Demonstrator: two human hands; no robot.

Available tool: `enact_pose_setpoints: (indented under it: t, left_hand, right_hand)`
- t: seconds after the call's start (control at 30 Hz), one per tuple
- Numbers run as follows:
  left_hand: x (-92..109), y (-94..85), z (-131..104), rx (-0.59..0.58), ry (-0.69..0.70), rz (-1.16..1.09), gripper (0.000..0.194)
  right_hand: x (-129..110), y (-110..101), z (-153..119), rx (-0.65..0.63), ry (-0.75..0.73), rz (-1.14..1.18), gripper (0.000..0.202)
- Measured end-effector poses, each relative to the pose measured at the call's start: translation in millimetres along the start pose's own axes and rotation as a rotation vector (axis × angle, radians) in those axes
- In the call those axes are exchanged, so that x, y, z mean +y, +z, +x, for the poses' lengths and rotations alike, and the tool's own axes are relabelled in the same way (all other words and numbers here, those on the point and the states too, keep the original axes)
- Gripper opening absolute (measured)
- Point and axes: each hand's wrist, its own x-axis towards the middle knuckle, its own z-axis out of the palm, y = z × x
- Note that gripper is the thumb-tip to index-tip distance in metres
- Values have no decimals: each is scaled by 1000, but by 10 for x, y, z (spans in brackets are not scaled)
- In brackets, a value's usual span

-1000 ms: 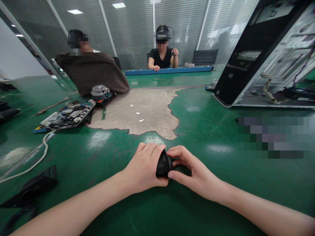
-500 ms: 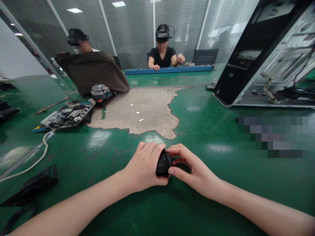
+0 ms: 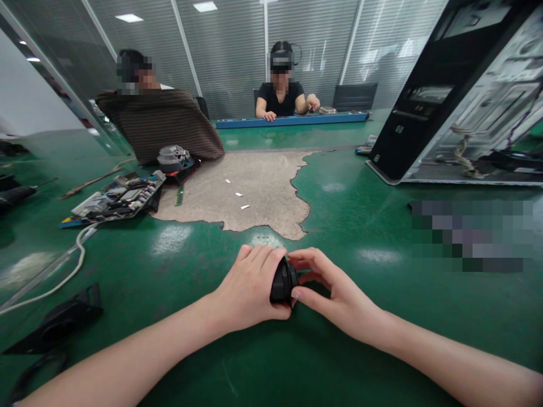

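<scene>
A black rounded object (image 3: pixel 280 282) is held between my two hands over the green tabletop (image 3: pixel 339 362), near the middle of the view. My left hand (image 3: pixel 250 282) wraps round its left side, with the thumb below and the fingers over the top. The fingertips and thumb of my right hand (image 3: pixel 324 282) grip the ridged right end. Part of the object is hidden behind my left fingers, and its exact kind cannot be made out.
A circuit board (image 3: pixel 116 198) and a green memory stick (image 3: pixel 179 196) lie at the left, above a black bracket (image 3: pixel 59 325). An open computer case (image 3: pixel 416 107) stands at the right. Two people sit across the table, one behind a blue bar (image 3: pixel 292 121).
</scene>
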Motion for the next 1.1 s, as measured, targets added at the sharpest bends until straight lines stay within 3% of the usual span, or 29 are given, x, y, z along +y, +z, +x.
enact_pose_setpoints:
  t: [0.2,0.37,0.57,0.7,0.93,1.1]
  left_hand:
    - [-1,-1,0,-4,-1,1,56]
    - [3,3,2,8,0,-7,53]
    - [3,10,3,8,0,7,55]
    - [-1,6,2,-4,-2,16,56]
    - [5,2,3,-5,-2,5,53]
    - [6,2,1,-8,-5,8,55]
  right_hand:
    - [-16,-1,-22,-13,-45,-5,30]
    - [6,-2,-34,2,-64,13,16]
    - [-7,6,-8,-12,11,19,31]
    - [-15,9,-15,-17,-31,9,33]
    - [-5,-5,-26,-12,-58,16,17]
    - [-13,-3,-8,-26,19,26,31]
